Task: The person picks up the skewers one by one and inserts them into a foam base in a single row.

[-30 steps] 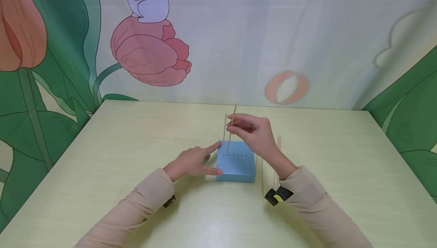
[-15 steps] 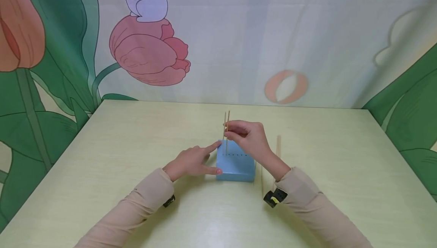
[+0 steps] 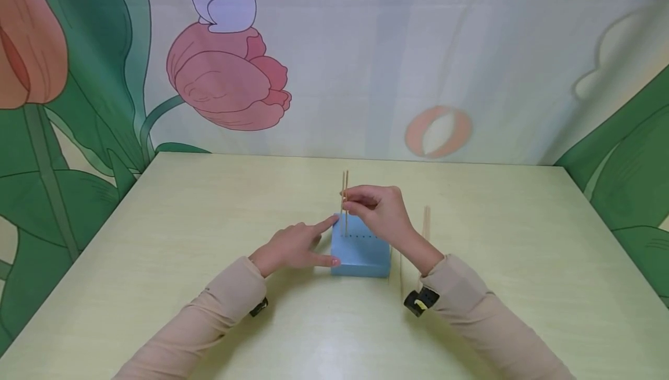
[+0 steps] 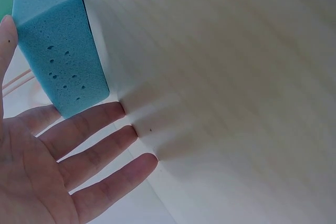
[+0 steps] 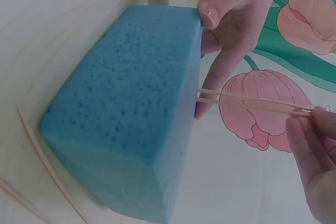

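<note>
In the head view, the block (image 3: 360, 255) sits on the surface (image 3: 313, 333) just below and right of mid-frame, with a row of holes (image 3: 364, 236) across its top. The left hand (image 3: 298, 247) rests against its left side, thumb and index finger extended and well apart; the right hand (image 3: 378, 205) pinches the held stick (image 3: 346, 220) upright, its lower end at the row, just beside the other stick (image 3: 342, 220), which stands at the row's left end. Two loose sticks (image 3: 427, 223) lie to the right, partly behind the right arm. The step in hand looks like seating a second stick; the next move probably calls for a straight push down and a release that spares its neighbour. In the left wrist view, the block fills the upper left, the left hand's fingers straight and spread, not wrapped round it. In the right wrist view, both standing sticks reach from the block toward the right edge, where the right hand's fingers are clamped near their ends; how deep the held one sits cannot be told. No brand, label or writing can be read in any view.
</note>
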The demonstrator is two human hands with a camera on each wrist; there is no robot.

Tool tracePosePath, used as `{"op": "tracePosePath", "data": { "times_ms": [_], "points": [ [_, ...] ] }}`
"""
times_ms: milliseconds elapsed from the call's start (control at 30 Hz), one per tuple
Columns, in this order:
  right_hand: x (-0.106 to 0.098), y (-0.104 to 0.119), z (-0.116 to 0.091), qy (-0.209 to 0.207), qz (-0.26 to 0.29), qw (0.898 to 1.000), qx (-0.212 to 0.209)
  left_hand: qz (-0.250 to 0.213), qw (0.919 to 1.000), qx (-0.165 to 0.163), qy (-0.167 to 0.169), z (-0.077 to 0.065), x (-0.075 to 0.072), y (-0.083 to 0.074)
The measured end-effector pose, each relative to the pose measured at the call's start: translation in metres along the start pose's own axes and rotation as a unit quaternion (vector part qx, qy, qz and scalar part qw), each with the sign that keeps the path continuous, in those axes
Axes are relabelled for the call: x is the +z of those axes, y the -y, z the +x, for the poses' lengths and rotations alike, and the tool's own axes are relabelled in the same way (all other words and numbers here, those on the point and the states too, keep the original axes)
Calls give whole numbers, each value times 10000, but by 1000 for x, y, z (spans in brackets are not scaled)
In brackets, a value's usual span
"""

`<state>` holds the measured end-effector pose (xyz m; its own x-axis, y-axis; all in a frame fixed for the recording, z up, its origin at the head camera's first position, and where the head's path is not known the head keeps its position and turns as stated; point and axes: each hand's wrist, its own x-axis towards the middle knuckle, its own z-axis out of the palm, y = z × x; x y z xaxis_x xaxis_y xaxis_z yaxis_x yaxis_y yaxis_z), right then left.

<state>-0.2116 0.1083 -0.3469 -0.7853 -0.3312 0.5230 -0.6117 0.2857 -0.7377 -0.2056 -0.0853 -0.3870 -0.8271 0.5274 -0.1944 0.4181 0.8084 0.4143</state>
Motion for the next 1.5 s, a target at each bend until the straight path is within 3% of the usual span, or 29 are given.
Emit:
{"op": "tracePosePath", "data": {
  "times_ms": [267,500,767,1100,1300,1500],
  "points": [
    [-16,-12,-13,592,-500,9965,298,-2,10000,-1,14,2,3,0],
    [-45,-31,-30,618,-778,9922,753,43,10000,-15,-5,1,2,1],
    [-78,-57,-48,814,-1243,9778,1477,-74,9999,-15,85,-2,2,2],
    [-102,-82,-60,1182,-1431,9654,1834,-50,10000,9,63,-1,1,2],
    [-110,-96,-61,1708,-1776,9454,2134,-55,10000,16,75,-1,0,1],
    [-115,-102,-61,2085,-2381,9245,2126,-32,10000,39,83,-2,-1,1]
  ]
}}
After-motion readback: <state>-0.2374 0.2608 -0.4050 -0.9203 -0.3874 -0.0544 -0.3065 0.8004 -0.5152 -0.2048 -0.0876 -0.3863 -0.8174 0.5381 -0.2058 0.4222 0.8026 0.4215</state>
